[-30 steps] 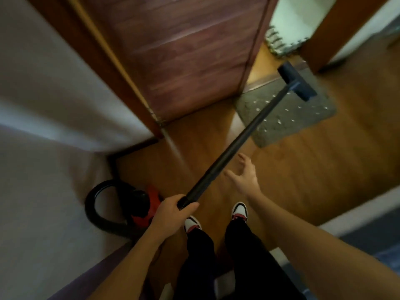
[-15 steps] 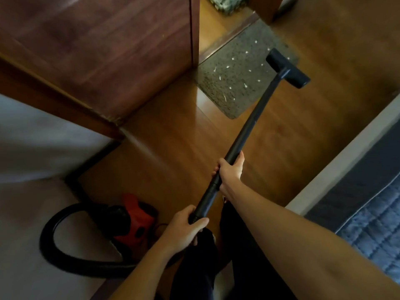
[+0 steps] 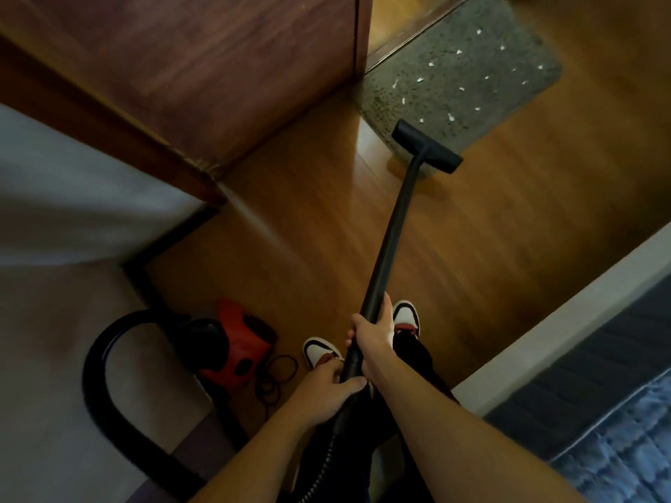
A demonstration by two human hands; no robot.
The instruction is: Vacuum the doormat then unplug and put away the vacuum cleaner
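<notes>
A grey doormat dotted with small white scraps lies at the top right by the door threshold. The black vacuum wand runs from my hands up to its flat nozzle, which sits at the mat's near edge. My right hand grips the wand higher up. My left hand grips it lower, where the ribbed hose begins. The red and black vacuum body stands on the floor at the lower left, with its black hose looping beside it.
A dark wooden door stands open at the top left, next to a white wall. A coiled black cord lies by the vacuum body. A bed with a blue cover fills the lower right. My two shoes stand on the wooden floor.
My right hand, free a second ago, took hold of the wand. The nozzle dropped from above the mat to its near edge, and the view tilted down.
</notes>
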